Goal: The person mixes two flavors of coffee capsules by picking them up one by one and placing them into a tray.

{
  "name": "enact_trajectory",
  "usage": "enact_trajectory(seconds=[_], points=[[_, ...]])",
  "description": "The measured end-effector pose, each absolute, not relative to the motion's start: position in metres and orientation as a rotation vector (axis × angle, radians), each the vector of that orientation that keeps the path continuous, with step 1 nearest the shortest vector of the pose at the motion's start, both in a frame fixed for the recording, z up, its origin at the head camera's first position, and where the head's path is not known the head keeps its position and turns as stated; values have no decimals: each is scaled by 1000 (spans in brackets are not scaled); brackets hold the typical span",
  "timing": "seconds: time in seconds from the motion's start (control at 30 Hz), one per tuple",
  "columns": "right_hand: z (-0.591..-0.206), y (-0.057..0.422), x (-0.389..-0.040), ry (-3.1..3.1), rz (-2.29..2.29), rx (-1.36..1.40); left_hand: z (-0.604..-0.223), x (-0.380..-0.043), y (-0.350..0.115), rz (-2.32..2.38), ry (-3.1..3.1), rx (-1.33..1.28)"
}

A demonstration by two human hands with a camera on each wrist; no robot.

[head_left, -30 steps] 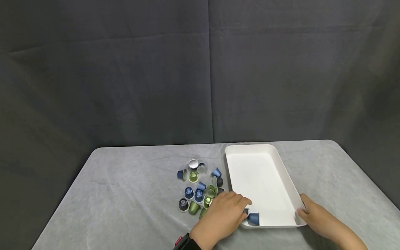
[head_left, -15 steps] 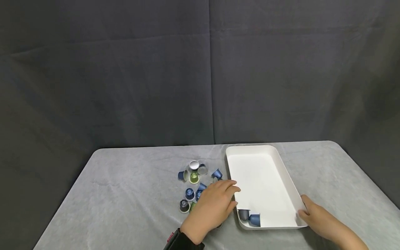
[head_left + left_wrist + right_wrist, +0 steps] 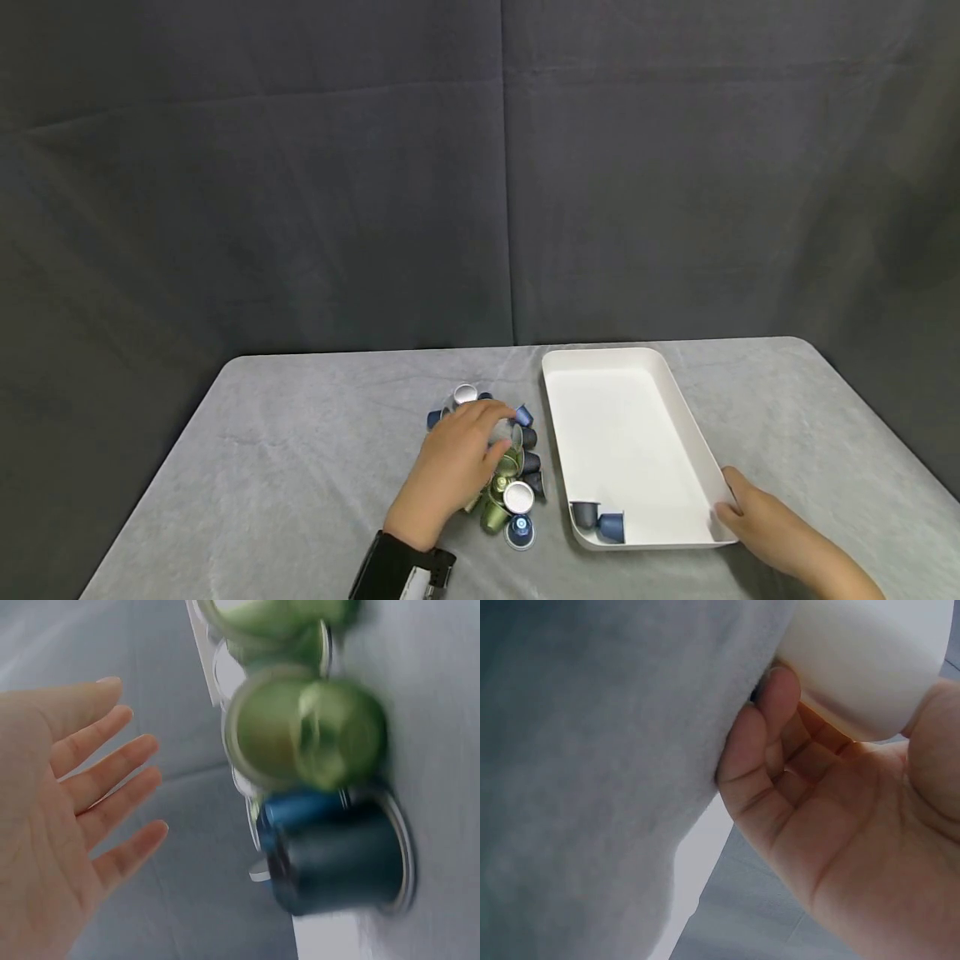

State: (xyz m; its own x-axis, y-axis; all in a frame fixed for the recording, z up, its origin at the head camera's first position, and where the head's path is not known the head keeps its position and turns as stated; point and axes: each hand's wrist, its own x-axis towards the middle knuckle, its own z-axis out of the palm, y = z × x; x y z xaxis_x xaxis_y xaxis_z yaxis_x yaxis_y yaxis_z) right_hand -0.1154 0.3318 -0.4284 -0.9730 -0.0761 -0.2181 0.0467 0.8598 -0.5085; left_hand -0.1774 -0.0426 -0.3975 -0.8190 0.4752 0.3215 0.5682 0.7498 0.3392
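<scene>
My left hand (image 3: 450, 462) reaches over a cluster of coffee capsules, hiding several of them. Its fingers are extended and hold nothing, as the left wrist view shows; a green capsule (image 3: 341, 735) and a dark teal capsule (image 3: 337, 862) lie to one side of the palm. A blue capsule (image 3: 524, 416) sits just past the fingertips. At the right, my right hand (image 3: 765, 521) grips the near right corner of a white tray (image 3: 630, 417), thumb over the rim and fingers curled underneath. Inside the tray's near left corner, a grey capsule (image 3: 585, 514) and a blue capsule (image 3: 612, 527) lie on their sides.
Grey cloth covers the table (image 3: 285, 483), with a dark curtain (image 3: 360, 208) hanging behind it. Around the left hand stand or lie more capsules, among them a silver-faced one (image 3: 518, 497) and an upright blue one (image 3: 520, 530). A black strap (image 3: 401, 571) circles the left wrist.
My left hand has moved left, from the tray's near left corner to over the cluster. The grey capsule that its fingers partly covered now shows fully in the tray. The right hand stays put.
</scene>
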Motion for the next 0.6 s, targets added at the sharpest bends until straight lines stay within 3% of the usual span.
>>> enact_trajectory(seconds=[0.6], points=[[-426,332,-113,2787,-793,-33,-415,-198,-81,-783,-2826,-568]])
